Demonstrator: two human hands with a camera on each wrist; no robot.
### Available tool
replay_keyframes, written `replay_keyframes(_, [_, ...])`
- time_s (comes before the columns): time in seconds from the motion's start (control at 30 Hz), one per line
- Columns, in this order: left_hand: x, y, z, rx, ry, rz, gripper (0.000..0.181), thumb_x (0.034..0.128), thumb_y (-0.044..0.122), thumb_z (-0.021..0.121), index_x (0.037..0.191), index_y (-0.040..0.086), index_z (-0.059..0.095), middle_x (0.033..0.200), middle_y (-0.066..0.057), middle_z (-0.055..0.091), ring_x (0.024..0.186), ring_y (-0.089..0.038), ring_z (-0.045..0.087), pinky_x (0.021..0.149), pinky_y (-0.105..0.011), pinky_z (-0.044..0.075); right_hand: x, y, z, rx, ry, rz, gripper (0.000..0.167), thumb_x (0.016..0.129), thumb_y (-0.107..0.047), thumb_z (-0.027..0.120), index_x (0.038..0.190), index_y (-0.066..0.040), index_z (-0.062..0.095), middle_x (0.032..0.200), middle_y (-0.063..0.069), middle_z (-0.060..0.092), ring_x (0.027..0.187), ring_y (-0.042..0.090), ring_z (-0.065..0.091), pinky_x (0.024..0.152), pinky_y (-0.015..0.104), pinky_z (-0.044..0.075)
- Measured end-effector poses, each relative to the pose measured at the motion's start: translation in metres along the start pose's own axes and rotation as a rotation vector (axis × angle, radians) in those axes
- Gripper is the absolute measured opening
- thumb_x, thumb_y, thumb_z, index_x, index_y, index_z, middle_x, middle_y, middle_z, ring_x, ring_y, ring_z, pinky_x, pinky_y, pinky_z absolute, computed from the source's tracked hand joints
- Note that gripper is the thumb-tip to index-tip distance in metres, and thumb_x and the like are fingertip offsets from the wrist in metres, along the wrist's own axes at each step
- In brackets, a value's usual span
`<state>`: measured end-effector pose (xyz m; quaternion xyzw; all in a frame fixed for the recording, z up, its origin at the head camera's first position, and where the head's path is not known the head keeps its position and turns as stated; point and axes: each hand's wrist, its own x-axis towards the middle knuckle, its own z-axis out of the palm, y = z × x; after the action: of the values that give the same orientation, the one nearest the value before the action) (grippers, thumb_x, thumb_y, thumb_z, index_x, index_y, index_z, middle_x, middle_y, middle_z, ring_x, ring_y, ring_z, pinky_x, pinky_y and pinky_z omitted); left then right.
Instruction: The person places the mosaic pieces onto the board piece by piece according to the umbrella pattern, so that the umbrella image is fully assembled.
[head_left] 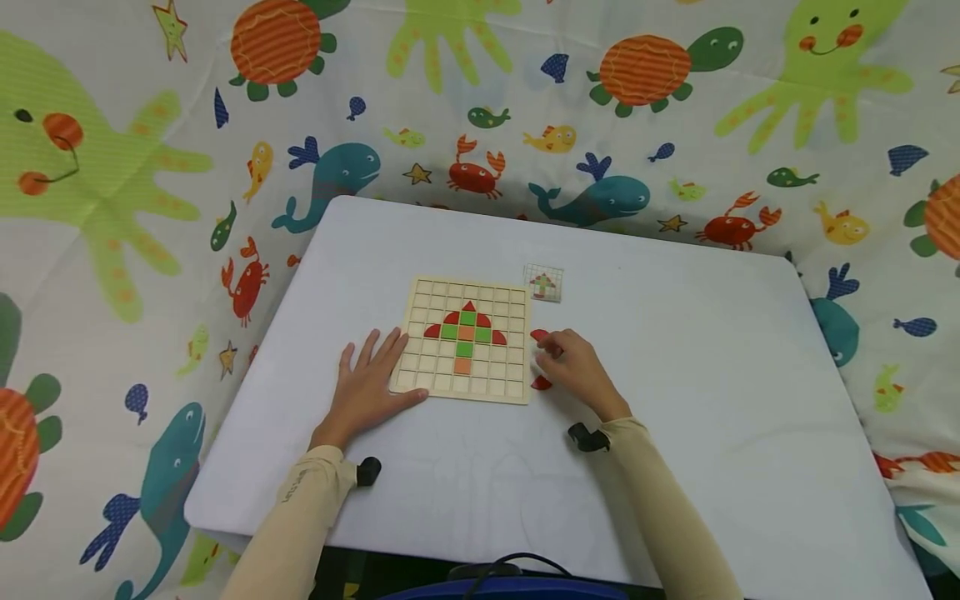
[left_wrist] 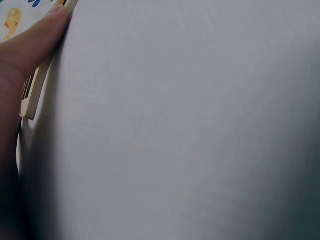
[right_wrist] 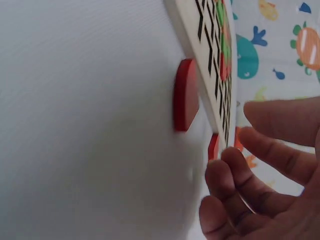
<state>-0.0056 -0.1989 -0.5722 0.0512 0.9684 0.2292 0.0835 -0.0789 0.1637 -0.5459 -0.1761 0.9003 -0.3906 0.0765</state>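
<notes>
A square wooden grid board [head_left: 427, 367] lies on the white table, with red, green and orange pieces set in its middle squares like a tree or arrow. My left hand [head_left: 367, 387] rests at its left edge, fingers spread, the thumb [left_wrist: 42, 37] along the near-left corner. Just right of the board, my right hand [head_left: 573, 367] hovers with fingers loosely bent; I see nothing held between them. One red piece [head_left: 538, 334] lies by its fingertips. Another curved red piece [right_wrist: 186, 95] lies nearer me, beside the board's edge.
Behind the board's far right corner is a small card [head_left: 543, 283] printed with a similar coloured pattern on a grid. The white table [head_left: 697, 358] spreads out to the right. A cloth with sea animals [head_left: 450, 108] hangs behind it. A dark cable [head_left: 517, 556] runs below the front edge.
</notes>
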Motion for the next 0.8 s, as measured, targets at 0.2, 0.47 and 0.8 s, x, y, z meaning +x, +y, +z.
replay_keyframes(0.2, [0.002,-0.001,-0.003,-0.002,-0.006,-0.005,0.110,0.0894,0.065,0.073,0.170,0.007,0.026,0.178,-0.012,0.017,0.164,-0.038,-0.001,0.125,-0.063,-0.011,-0.016,0.007,-0.009,0.010,-0.130,-0.026,0.026,0.096,-0.009,0.078,0.120,0.001,0.073,0.103,0.009,0.064,0.097,0.027,0.058,0.087,0.044,0.051])
replay_keyframes(0.47, [0.006,-0.005,-0.002,0.004,-0.004,0.008,0.110,0.0892,0.067,0.073,0.171,0.008,0.026,0.178,-0.012,0.017,0.164,-0.038,-0.001,0.125,-0.064,-0.010,-0.023,0.018,-0.003,-0.005,-0.161,-0.025,0.026,0.094,-0.008,0.080,0.119,-0.005,0.075,0.106,0.006,0.063,0.103,0.027,0.058,0.093,0.044,0.051])
replay_keyframes(0.8, [0.005,-0.006,-0.002,0.009,-0.005,0.007,0.110,0.0898,0.065,0.074,0.171,0.009,0.026,0.178,-0.012,0.017,0.163,-0.038,-0.001,0.125,-0.064,-0.010,-0.025,0.020,0.008,-0.033,-0.095,-0.046,0.024,0.091,-0.003,0.080,0.114,-0.010,0.077,0.103,0.004,0.062,0.103,0.027,0.055,0.088,0.043,0.048])
